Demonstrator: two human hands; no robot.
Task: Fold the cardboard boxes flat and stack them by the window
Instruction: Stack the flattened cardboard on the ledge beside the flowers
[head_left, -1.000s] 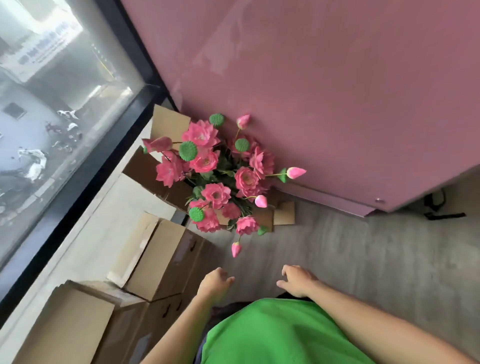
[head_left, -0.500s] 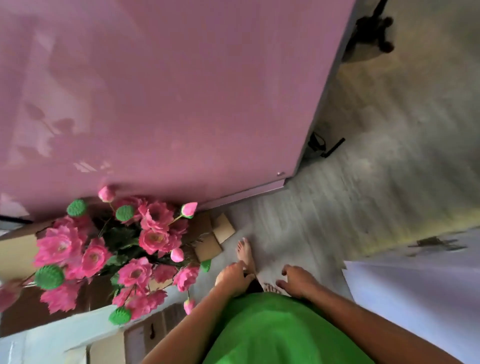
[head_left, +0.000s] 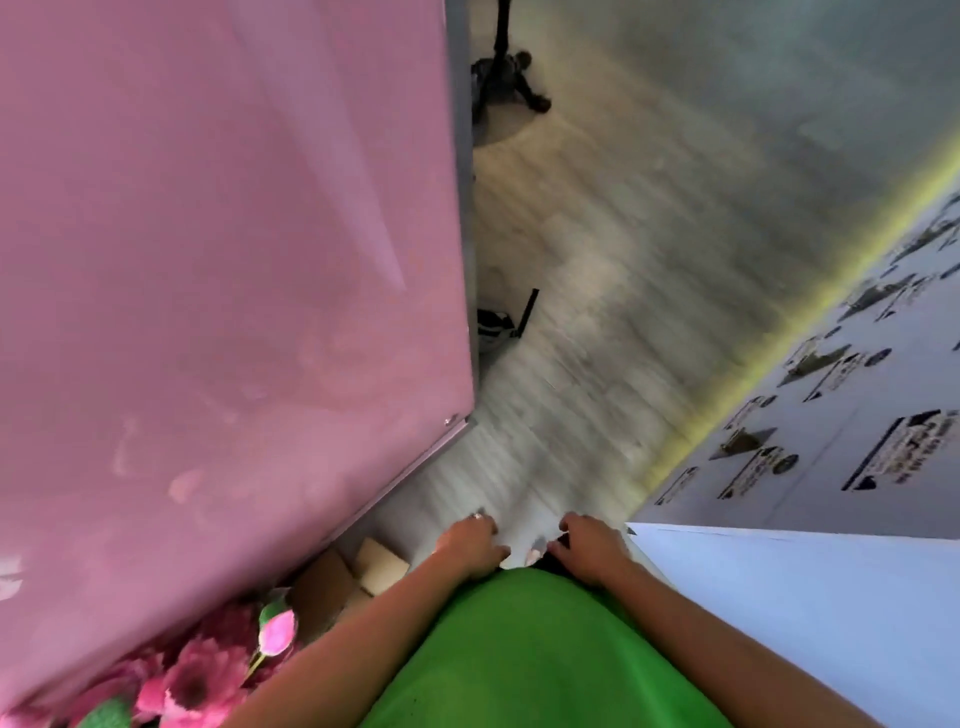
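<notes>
Mostly blur; cardboard flaps (head_left: 358, 571) half behind flowers (head_left: 208, 680)

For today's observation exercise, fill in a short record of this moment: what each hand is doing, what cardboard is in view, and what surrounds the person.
left hand: fingers loosely curled, holds nothing
right hand: fingers loosely curled, holds nothing
cardboard flaps: on the floor by the pink panel's lower corner
pink panel: fills the left side
pink flowers: bottom left, partly cut off
floor: grey, blurred
white surface with printed labels: right side
</notes>
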